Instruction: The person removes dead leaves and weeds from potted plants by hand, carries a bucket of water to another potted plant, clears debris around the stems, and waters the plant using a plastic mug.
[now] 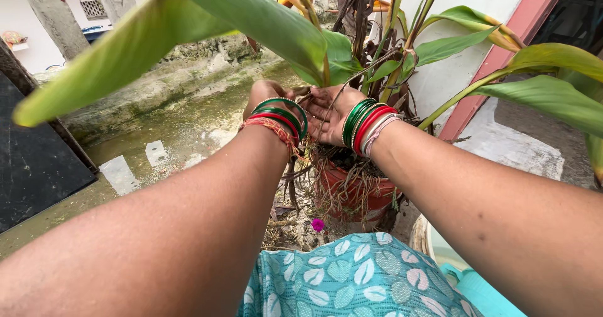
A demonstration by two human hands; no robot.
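Far left, a dark board [31,160] leans by the wet mossy ground [182,128], a big green leaf [125,53] sweeping over it. Now the left hand [267,97], bangles [282,117] at the wrist, sits curled at the base of the plant; what it grips, I cannot tell. Just beside it the right hand [330,113] shows an open palm, fingers spread among dry stems [352,72]. Below them stands the clay pot [352,194], roots spilling over. A pink flower [318,224] lies near its foot.
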